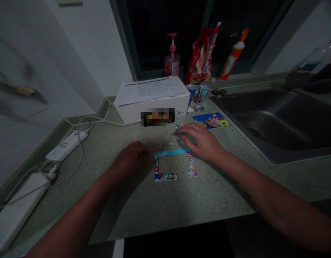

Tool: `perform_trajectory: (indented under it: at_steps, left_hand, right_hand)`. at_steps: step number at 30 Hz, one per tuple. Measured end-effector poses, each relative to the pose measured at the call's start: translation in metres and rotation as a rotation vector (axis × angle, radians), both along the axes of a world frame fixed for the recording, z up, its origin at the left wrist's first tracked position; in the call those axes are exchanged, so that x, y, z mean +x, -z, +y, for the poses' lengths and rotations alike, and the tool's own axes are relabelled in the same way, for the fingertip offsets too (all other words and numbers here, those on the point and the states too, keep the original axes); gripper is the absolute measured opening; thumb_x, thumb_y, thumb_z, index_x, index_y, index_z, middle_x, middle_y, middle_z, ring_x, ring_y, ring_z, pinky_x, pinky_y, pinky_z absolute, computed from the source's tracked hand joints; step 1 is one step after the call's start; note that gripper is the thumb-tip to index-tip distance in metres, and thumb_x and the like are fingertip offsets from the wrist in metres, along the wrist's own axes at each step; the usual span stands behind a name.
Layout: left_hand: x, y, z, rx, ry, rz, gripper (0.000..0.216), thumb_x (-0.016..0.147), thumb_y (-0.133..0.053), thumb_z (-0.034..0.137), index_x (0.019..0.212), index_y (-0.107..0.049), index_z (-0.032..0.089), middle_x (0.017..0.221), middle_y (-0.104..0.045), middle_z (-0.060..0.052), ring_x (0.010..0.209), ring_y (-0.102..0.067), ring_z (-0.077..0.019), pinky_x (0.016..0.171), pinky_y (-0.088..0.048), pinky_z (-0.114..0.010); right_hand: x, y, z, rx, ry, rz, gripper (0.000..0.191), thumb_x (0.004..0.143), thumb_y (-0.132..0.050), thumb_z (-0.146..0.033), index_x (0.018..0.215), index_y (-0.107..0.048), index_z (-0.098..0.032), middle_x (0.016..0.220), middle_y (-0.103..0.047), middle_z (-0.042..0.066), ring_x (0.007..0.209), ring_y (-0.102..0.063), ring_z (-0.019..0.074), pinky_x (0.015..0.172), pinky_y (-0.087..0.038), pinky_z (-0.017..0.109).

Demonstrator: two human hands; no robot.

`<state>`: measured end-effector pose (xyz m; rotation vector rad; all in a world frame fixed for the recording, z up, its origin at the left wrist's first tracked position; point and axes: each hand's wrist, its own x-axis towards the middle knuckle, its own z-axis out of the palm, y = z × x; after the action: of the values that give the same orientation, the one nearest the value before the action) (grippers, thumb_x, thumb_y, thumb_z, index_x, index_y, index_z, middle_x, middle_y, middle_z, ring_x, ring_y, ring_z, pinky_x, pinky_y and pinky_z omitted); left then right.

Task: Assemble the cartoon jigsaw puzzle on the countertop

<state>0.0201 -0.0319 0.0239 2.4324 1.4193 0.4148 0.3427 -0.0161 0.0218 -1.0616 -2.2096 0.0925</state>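
Observation:
A partly assembled jigsaw puzzle border (172,152) lies on the counter, its bottom edge broken by a gap towards the right. My left hand (131,157) rests to the left of it, fingers curled in; whether they hold anything is hidden. Beyond the border's top right corner, my right hand (201,141) reaches over a small pile of loose jigsaw pieces (178,125). Its fingers are stretched and the thumb stands apart, with the fingertips at the pieces. Two or so stray jigsaw pieces (159,146) lie just above the border.
Behind stand a white box (151,104) with paper on top, a phone-like item (157,118) with a blurred screen, and two cans (203,93). A cartoon picture card (212,120) lies beside the sink (286,118). Power strips (66,147) and cables run along the left.

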Motion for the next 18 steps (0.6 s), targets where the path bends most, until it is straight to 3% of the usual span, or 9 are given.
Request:
perform_trajectory:
  at_steps: [8, 18]
  left_hand:
    - [-0.001, -0.014, -0.001, -0.102, -0.143, 0.143, 0.028, 0.095, -0.052, 0.026, 0.114, -0.073, 0.022, 0.118, -0.073, -0.013, 0.108, -0.068, -0.0311, 0.092, -0.054, -0.047]
    - [-0.003, -0.017, -0.004, -0.135, -0.096, 0.209, 0.026, 0.093, -0.059, 0.027, 0.113, -0.073, 0.022, 0.117, -0.071, -0.012, 0.102, -0.068, -0.0291, 0.088, -0.053, -0.043]
  right_hand:
    - [0.001, 0.001, 0.003, 0.008, 0.007, 0.001, 0.028, 0.098, -0.058, -0.017, 0.123, -0.069, -0.025, 0.12, -0.074, 0.009, 0.118, -0.067, 0.0292, 0.103, -0.054, 0.053]
    - [0.002, 0.004, 0.003, -0.002, 0.012, -0.014, 0.026, 0.1, -0.057, -0.02, 0.123, -0.069, -0.023, 0.122, -0.073, 0.012, 0.117, -0.067, 0.0299, 0.102, -0.054, 0.053]
